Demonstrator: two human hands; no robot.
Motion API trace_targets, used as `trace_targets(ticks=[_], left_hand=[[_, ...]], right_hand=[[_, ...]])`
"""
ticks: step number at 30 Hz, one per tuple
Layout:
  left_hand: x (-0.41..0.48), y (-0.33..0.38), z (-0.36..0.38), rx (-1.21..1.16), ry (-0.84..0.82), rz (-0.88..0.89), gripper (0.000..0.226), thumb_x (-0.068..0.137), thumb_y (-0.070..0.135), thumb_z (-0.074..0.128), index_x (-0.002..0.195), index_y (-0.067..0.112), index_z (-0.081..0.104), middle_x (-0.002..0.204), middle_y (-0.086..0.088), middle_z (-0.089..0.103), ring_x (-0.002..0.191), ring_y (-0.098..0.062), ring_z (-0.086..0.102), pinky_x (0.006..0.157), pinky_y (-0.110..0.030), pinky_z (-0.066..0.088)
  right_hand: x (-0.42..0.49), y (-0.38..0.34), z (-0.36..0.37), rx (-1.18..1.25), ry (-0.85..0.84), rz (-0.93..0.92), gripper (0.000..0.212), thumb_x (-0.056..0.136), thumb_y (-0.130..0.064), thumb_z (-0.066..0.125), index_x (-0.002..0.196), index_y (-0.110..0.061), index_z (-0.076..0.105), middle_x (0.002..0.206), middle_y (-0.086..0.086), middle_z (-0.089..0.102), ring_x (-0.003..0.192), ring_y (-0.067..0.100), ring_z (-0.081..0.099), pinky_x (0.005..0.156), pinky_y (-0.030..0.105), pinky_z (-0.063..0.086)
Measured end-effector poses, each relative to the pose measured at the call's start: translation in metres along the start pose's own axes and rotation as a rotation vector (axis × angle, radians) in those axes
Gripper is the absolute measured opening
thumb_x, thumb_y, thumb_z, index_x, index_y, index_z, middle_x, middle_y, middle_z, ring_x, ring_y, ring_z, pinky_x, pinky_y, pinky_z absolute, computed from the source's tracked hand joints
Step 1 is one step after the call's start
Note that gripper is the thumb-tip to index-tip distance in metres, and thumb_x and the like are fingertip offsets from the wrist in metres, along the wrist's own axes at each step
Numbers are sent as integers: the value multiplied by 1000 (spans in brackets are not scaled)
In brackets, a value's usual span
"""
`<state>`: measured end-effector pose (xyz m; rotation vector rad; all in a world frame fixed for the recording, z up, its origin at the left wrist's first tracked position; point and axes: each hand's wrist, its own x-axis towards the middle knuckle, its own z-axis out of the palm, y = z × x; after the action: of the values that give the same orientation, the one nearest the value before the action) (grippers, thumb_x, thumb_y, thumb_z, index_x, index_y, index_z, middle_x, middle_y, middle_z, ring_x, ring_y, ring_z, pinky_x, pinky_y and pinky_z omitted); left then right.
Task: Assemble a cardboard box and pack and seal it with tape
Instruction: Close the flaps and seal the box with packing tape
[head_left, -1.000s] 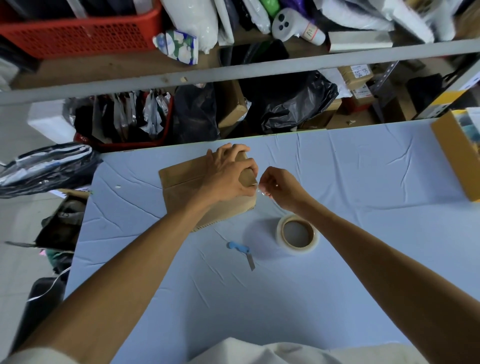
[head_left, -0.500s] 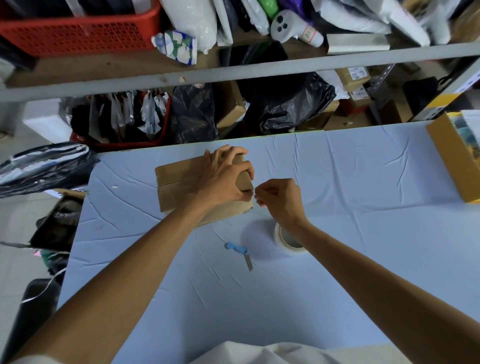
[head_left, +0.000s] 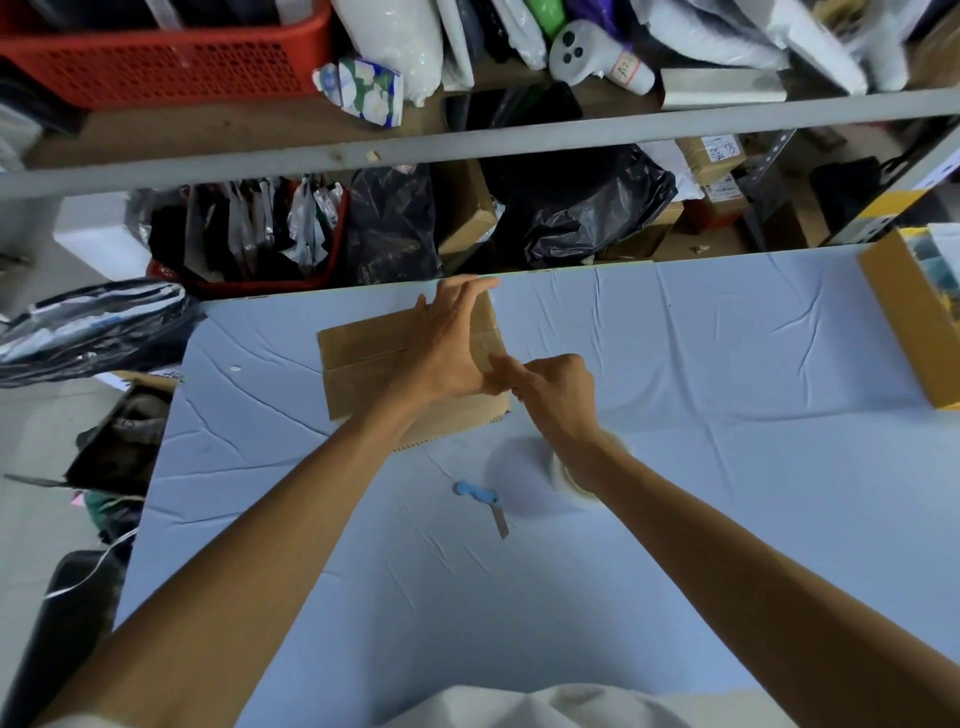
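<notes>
Left hand (head_left: 447, 348) flattened, grip spread | box (head_left: 363, 353) long axis left-right | right hand (head_left: 556, 389) grip unclear

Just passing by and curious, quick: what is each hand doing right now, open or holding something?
Left hand: open, pressing on the cardboard box.
Right hand: fingers curled at the box's edge; a hold cannot be told.

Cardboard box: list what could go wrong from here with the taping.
1. The cutter lies blade-out near the right forearm; pulling back could graze it.
2. The tape roll, half hidden under that wrist, may get knocked.
3. Only the left hand steadies the box while the right hand works at its edge; it might slide.
</notes>
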<state>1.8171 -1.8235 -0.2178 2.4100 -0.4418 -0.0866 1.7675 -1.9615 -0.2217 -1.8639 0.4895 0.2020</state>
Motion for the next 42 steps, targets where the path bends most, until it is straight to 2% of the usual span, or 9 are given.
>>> trace_targets(ticks=[5, 8, 11, 15, 20, 26, 30, 37, 42], left_hand=[[-24, -23, -42, -59, 88, -172, 85, 66, 23, 83, 138, 25, 38, 143, -7, 24, 128, -19, 30, 104, -37, 36], [-68, -45, -55, 102, 378, -582, 79, 71, 38, 79, 134, 14, 37, 140, -15, 31, 128, -35, 34, 99, -49, 40], [-102, -54, -48, -191, 340, -872, 78, 72, 49, 75, 127, 3, 44, 130, -17, 51, 118, -36, 51, 95, -48, 47], [-108, -50, -42, -447, 428, -784, 54, 73, 39, 79, 109, 6, 58, 109, -7, 66, 99, -30, 65, 84, -46, 56], [-97, -38, -32, -427, 529, -577, 48, 69, 27, 83, 102, 18, 49, 94, 10, 58, 77, -4, 60, 53, -7, 43], [-93, -39, -18, -436, 493, -564, 69, 69, 29, 83, 128, 23, 46, 108, 5, 56, 86, -13, 59, 58, -9, 41], [-96, -39, -13, -459, 511, -570, 69, 67, 31, 85, 123, 30, 45, 104, 8, 57, 81, -9, 62, 57, -8, 42], [-95, -33, -16, -466, 509, -548, 81, 67, 30, 85, 133, 32, 38, 108, 6, 56, 90, -16, 59, 64, -15, 45], [-93, -32, -19, -506, 470, -525, 67, 69, 34, 83, 123, 33, 43, 117, 7, 55, 96, -15, 58, 65, -17, 49]], right_hand=[[6, -9, 3, -77, -7, -25, 55, 75, -34, 78, 74, 19, 62, 59, 18, 55, 53, 22, 44, 49, 25, 37], [6, -8, 2, -97, 12, -67, 40, 77, -26, 77, 69, 12, 68, 60, 19, 63, 43, 16, 51, 38, 14, 38], [9, -9, 3, -92, 22, -90, 34, 77, -24, 77, 69, 8, 70, 61, 20, 64, 46, 18, 51, 41, 20, 39], [10, -3, -2, -64, 23, -118, 34, 73, -23, 80, 66, 9, 68, 54, 21, 53, 51, 16, 44, 51, 26, 34], [11, 11, -19, -43, 37, -179, 12, 72, -16, 80, 65, -12, 72, 66, 6, 69, 62, 14, 61, 58, 22, 47], [12, 11, -39, -61, 21, -263, 21, 74, -15, 79, 92, -14, 68, 70, -5, 71, 69, 10, 68, 65, 25, 55], [10, 9, -42, -116, -21, -318, 40, 78, -9, 74, 117, -16, 67, 73, -7, 69, 69, 6, 67, 72, 22, 54], [10, 4, -43, -55, -5, -385, 9, 80, -15, 72, 88, -18, 72, 76, -4, 71, 72, 12, 68, 68, 23, 55], [14, 2, -47, -7, -37, -333, 50, 82, -23, 73, 128, -18, 55, 97, 5, 69, 82, 17, 67, 67, 27, 55]])
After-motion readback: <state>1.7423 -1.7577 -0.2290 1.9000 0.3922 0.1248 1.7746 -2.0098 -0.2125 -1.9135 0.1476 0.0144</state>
